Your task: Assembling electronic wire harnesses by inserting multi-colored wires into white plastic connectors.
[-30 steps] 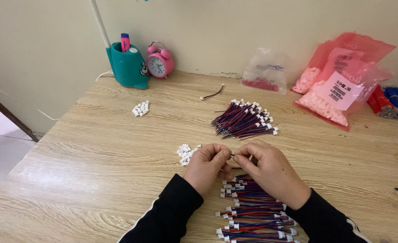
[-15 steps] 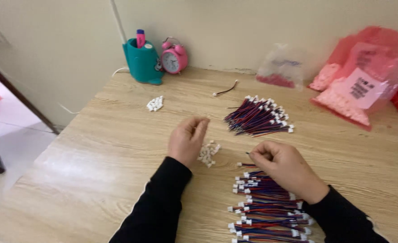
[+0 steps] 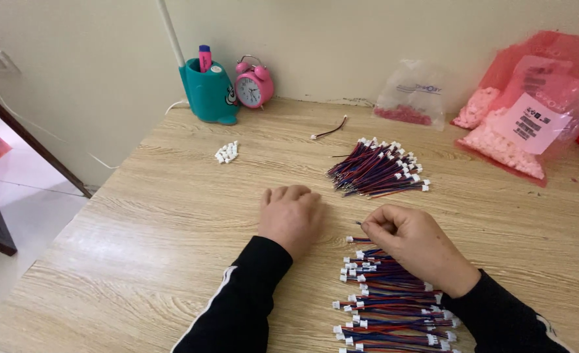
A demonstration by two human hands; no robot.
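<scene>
Wooden table (image 3: 139, 261), head view, read left to right.

Far left, back edge: teal pen holder (image 3: 209, 93) with a pink marker upright in it, and a pink twin-bell alarm clock (image 3: 254, 86) just beside it. In front of them, a small heap of white connector housings (image 3: 227, 152), well apart from both hands.

Left hand (image 3: 292, 218): lies palm down on the table, fingers curled loosely under and pointing away from the body. Whether anything sits beneath the palm I cannot tell (the back of the hand hides it). Nothing is visibly gripped.

Right hand (image 3: 410, 243): thumb and forefinger are pinched together on the dark end of a thin wire lead (image 3: 360, 224), which sticks out from the fingertips toward the left, in the direction of the left hand. The lead's long axis runs roughly left-right. The left hand's knuckles are near that free tip but not touching it; the right hand is plainly the one with hold of it.

Under and in front of the right wrist: a stack of red-and-blue wire leads with white plugs (image 3: 387, 304), laid side by side, long axes left-right, plugs mostly at the left ends.

Beyond the hands: a second bundle of red-and-blue leads (image 3: 376, 169), fanned out, plugs toward the right and back. One stray lead (image 3: 330, 129) lies alone behind it.

Right back: clear bag (image 3: 412, 95) with reddish contents, then pink bags of small pale parts (image 3: 531, 104).
</scene>
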